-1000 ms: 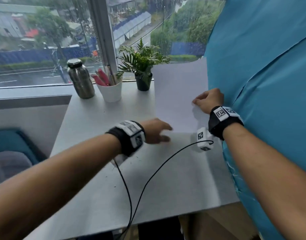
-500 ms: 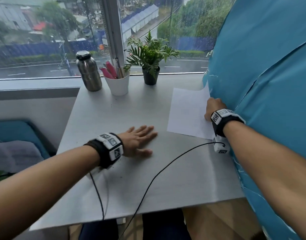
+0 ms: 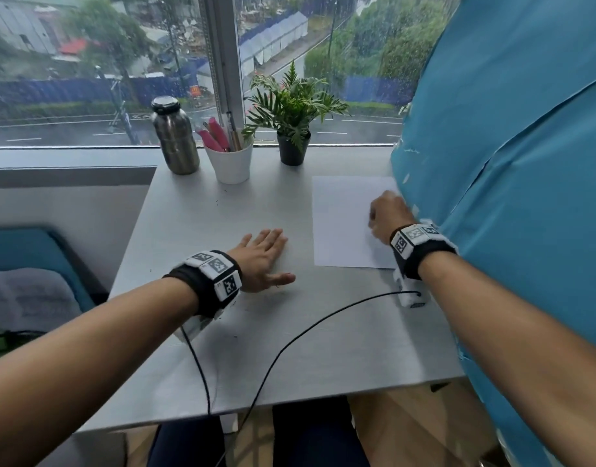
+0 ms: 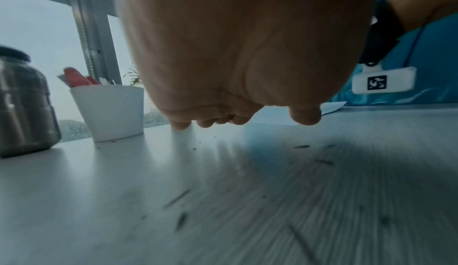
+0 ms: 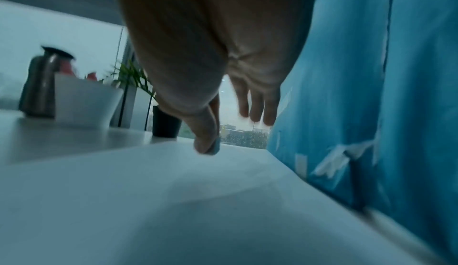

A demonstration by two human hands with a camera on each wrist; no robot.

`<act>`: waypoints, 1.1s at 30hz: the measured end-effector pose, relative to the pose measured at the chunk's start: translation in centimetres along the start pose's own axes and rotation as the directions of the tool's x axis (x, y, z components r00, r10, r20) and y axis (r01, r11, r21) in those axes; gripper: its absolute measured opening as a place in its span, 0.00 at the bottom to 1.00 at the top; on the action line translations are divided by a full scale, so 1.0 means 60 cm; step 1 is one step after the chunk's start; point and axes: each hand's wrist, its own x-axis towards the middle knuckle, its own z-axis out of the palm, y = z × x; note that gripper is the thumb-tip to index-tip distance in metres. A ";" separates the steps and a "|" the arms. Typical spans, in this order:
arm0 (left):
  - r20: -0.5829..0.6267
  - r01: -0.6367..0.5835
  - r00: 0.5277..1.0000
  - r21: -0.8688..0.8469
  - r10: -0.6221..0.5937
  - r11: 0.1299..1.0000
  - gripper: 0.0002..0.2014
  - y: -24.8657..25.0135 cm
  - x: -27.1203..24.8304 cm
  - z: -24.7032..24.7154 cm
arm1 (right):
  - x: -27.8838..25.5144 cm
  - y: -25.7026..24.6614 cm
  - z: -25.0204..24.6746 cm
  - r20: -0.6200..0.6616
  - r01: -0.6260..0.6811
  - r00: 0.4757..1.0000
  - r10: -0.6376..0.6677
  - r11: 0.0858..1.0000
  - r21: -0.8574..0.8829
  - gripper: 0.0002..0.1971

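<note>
A white sheet of paper [image 3: 343,220] lies flat on the pale grey table [image 3: 222,332], right of centre. My right hand [image 3: 387,210] hovers over the sheet's right part, close to the blue cloth. In the right wrist view its fingers [image 5: 256,110] hang loose and straight, and the thumb tip sits just above or on the paper [image 5: 148,190]; it holds nothing. My left hand [image 3: 269,254] lies palm down on the bare table, left of the sheet, fingers spread. In the left wrist view its fingertips [image 4: 205,122] touch the tabletop.
Along the window sill edge stand a steel bottle [image 3: 174,139], a white cup with pens [image 3: 230,165] and a small potted plant [image 3: 291,129]. A blue cloth [image 3: 509,163] hangs along the table's right side. A black cable [image 3: 290,335] crosses the near table.
The sheet, held up on edge by my right hand a second ago, now lies flat. My right hand has let go of it. The left hand slid left and flattened on the table.
</note>
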 end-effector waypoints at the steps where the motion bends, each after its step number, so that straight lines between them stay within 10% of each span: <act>1: 0.010 0.002 1.000 -0.028 -0.001 1.000 0.46 0.005 0.008 0.001 | -0.009 -0.008 0.004 0.073 0.013 0.997 -0.019 0.997 0.080 0.08; 10: 0.004 0.085 0.996 -0.029 -0.085 0.996 0.46 -0.060 -0.020 0.029 | -0.056 -0.018 0.023 0.173 0.074 0.979 -0.110 0.977 0.201 0.04; 15: 0.020 0.261 0.965 0.048 -0.262 0.964 0.47 -0.098 -0.062 0.015 | -0.082 -0.021 0.008 0.104 0.088 0.989 -0.108 0.979 0.186 0.19; 20: 0.002 -0.039 0.999 0.043 0.039 0.998 0.60 -0.033 -0.099 0.017 | -0.173 -0.052 -0.022 -0.033 0.080 0.997 -0.074 0.956 0.283 0.03; 25: 0.100 -0.348 0.935 0.086 0.339 0.934 0.42 0.058 -0.120 0.074 | -0.305 -0.050 0.014 0.078 0.084 0.989 -0.126 0.909 0.408 0.07; 33: -0.011 -0.105 0.994 0.047 0.105 0.993 0.53 -0.072 -0.134 0.080 | -0.389 -0.022 0.103 -0.103 0.194 0.981 -0.165 0.853 0.484 0.15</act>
